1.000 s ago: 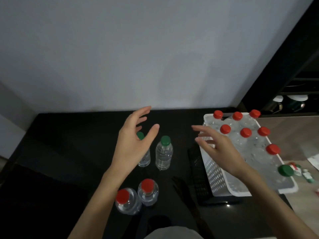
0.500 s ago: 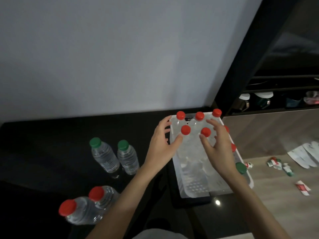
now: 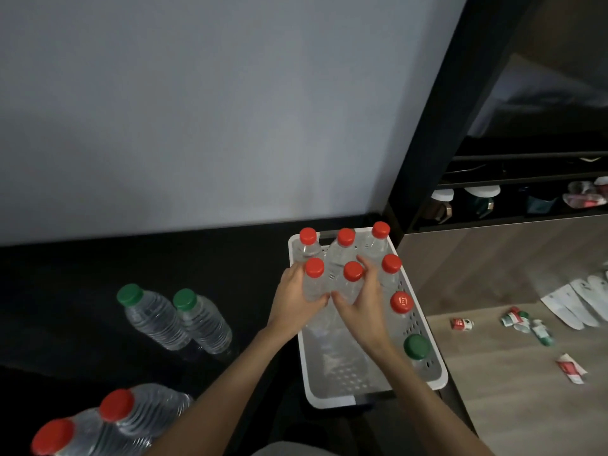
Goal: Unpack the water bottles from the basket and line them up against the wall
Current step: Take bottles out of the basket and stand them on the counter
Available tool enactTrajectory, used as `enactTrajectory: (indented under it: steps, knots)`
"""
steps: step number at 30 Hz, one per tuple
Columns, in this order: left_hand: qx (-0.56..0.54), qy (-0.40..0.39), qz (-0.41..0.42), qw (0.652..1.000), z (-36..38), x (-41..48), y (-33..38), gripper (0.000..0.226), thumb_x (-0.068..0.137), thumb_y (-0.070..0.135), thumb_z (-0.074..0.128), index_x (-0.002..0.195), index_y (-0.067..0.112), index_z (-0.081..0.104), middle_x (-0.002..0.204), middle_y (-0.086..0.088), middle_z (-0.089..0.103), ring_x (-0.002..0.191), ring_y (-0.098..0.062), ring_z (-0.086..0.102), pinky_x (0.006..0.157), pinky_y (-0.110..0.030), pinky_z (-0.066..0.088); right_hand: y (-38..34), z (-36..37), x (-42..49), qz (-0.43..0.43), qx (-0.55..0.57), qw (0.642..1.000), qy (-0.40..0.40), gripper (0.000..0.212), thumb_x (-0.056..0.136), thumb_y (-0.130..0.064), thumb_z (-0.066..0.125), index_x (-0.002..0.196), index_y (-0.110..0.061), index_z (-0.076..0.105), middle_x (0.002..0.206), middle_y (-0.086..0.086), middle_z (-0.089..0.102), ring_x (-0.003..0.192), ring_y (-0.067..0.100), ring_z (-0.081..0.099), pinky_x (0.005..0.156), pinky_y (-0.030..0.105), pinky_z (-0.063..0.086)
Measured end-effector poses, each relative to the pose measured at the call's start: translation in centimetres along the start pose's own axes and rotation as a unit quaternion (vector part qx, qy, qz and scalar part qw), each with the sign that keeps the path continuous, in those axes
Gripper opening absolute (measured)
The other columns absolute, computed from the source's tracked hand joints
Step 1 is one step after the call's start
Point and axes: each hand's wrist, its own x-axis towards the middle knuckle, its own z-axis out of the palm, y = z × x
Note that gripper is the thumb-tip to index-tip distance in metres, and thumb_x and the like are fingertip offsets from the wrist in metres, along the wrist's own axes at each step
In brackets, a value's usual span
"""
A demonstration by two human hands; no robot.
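A pair of red-capped bottles (image 3: 141, 409), clear and ribbed, stands touching at the counter's (image 3: 82, 274) near left corner. The white perforated basket (image 3: 329, 401) sits at the counter's right edge, and the near end of its floor shows bare. Along its right wall stand a green-capped bottle (image 3: 417, 346) and, beyond it, a lone red-capped bottle (image 3: 402, 302).

Mid-basket, the left hand (image 3: 292, 301) has its grip curled round one held bottle (image 3: 314, 278), and the right hand (image 3: 362, 307) grips the neighbouring bottle (image 3: 352, 278). These two are red-capped and touch each other. Four more red-capped bottles (image 3: 345, 245) crowd close behind and beside them at the basket's far end.

Left of the basket, mid-counter, two green-capped bottles (image 3: 184, 319) stand side by side, well apart from the wall (image 3: 197, 126). The counter is glossy black and the wall plain grey. To the right lie a wooden floor (image 3: 510, 390) strewn with torn label scraps (image 3: 462, 324) and a dark shelf unit (image 3: 526, 179) holding jars.
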Motion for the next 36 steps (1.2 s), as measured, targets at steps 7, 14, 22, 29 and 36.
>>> enactTrajectory:
  steps: [7,14,22,29,36]
  knots:
    - [0.172,-0.066,0.035,0.982,-0.9,0.9,-2.3,0.059,0.056,0.039,0.08,0.113,0.029,0.064,0.116,0.011,0.063,0.117,-0.01,0.051,0.103,-0.037,0.042,2.7,0.3,0.5,0.013,-0.048,0.998,-0.026,0.068,0.064,-0.027,0.082,0.118,-0.029,0.041,0.112,-0.009,0.057,0.108,0.013,0.057,0.09,0.039,0.052]
    - [0.225,-0.109,0.037,0.967,-1.2,2.2,-2.2,0.047,0.057,0.042,0.077,0.101,0.031,0.063,0.105,0.013,0.063,0.111,-0.01,0.051,0.097,-0.04,0.047,2.9,0.5,0.2,-0.011,-0.037,0.999,-0.033,0.064,0.077,-0.015,0.076,0.122,-0.031,0.033,0.116,-0.015,0.05,0.109,0.003,0.053,0.087,0.02,0.049]
    - [0.178,-0.086,0.093,0.976,-1.8,2.4,-1.0,0.024,0.061,0.04,0.076,0.068,0.025,0.059,0.063,0.012,0.06,0.063,-0.003,0.06,0.063,-0.03,0.053,1.6,-0.4,-0.1,-0.063,-0.087,0.994,-0.022,0.067,0.081,-0.017,0.073,0.129,-0.028,0.029,0.122,-0.009,0.046,0.111,-0.001,0.046,0.097,0.022,0.043]
    - [0.158,0.018,0.095,0.983,-4.9,2.7,4.5,0.059,0.055,0.052,0.082,0.105,0.025,0.065,0.089,0.008,0.069,0.082,-0.014,0.063,0.07,-0.03,0.052,-6.3,-3.7,0.6,-0.145,-0.12,0.982,0.025,0.071,0.08,-0.028,0.075,0.126,-0.037,0.022,0.115,-0.008,0.056,0.093,0.01,0.058,0.07,0.014,0.044]
    - [0.045,0.017,0.114,0.992,-10.3,3.9,8.9,0.065,0.056,0.043,0.086,0.114,0.032,0.06,0.093,0.012,0.072,0.084,-0.002,0.069,0.078,-0.031,0.058,-14.0,-6.5,2.5,-0.181,-0.101,0.976,0.062,0.069,0.079,-0.035,0.073,0.127,-0.028,0.025,0.097,-0.008,0.063,0.073,0.008,0.065,0.064,0.02,0.05]
